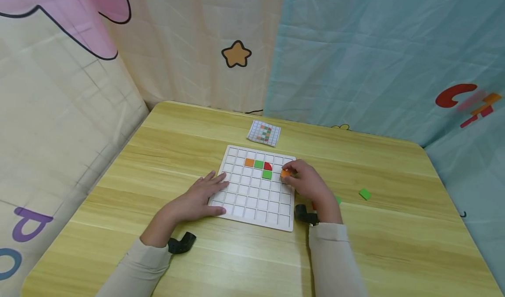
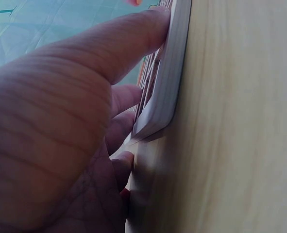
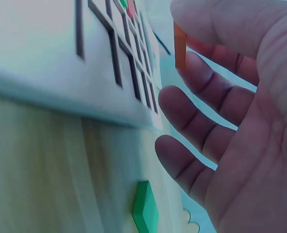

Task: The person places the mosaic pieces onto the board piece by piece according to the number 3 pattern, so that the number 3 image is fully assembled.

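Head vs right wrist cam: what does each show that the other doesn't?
Head only: the left hand with its fingers on the board's edge, the small pattern card beyond the board, the placed orange tile, and the star on the curtain.

Right wrist only: the palm side of the right hand, and the held orange tile seen edge-on.

Both: right hand pinching that tile, the white grid board, a loose green tile, and the wooden table.
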Motion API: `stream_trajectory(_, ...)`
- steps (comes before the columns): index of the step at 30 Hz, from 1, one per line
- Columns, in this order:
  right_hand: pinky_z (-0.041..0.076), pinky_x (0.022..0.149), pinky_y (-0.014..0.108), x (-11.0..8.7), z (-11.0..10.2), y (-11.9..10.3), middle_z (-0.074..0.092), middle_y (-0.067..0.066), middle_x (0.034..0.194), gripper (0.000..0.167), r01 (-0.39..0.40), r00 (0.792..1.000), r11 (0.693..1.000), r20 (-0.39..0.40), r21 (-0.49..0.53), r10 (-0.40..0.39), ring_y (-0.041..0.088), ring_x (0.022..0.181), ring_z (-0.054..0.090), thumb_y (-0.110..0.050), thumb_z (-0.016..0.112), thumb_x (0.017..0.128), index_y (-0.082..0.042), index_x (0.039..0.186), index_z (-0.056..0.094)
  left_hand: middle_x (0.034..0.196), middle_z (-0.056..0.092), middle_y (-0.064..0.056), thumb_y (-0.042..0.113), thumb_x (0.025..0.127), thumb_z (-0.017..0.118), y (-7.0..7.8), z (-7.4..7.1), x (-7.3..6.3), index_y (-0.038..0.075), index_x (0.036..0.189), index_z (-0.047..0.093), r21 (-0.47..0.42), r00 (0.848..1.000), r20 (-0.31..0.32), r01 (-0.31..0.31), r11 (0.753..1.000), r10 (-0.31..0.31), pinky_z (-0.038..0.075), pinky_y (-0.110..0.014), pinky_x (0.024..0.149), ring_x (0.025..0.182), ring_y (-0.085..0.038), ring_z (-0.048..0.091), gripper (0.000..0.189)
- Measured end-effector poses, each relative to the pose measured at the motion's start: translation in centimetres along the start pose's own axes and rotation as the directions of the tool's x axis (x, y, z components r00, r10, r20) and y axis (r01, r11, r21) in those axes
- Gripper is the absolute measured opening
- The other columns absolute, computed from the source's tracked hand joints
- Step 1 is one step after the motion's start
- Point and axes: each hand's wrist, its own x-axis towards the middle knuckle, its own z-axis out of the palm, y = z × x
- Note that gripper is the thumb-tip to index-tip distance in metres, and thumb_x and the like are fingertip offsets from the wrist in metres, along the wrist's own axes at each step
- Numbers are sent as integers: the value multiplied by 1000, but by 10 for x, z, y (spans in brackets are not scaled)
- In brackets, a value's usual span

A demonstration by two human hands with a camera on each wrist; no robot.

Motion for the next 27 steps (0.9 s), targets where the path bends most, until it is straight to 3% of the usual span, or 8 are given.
stream_trajectory(10,45,84,38,2,16,-14,61,5,107,19,70,996,997,48,-26,-69,24,94,51,-10,70,91,-6,110,68,163,23,-9,39,90,73,0,0,0,6,152,40,-2,1000,-1,-2,1000,2,6,-59,117,150,-38,7,77)
stream_trajectory(16,45,78,36,3,22,-20,60,3,103,20,60,995,998,76,-29,-58,23,89,51,-13,72,91,-10,111,68,163,24,-9,40,90,72,-1,0,1,7,152,41,5,1000,-1,-5,1000,5,7,-59,117,150,-37,7,77)
stream_trajectory(27,47,85,37,4,30,-26,61,2,106,18,121,989,990,99,-73,-114,22,91,52,-11,69,92,-9,110,68,162,24,-10,39,89,73,-1,0,0,6,151,42,7,1000,-3,-6,1000,6,7,-59,117,150,-38,7,77)
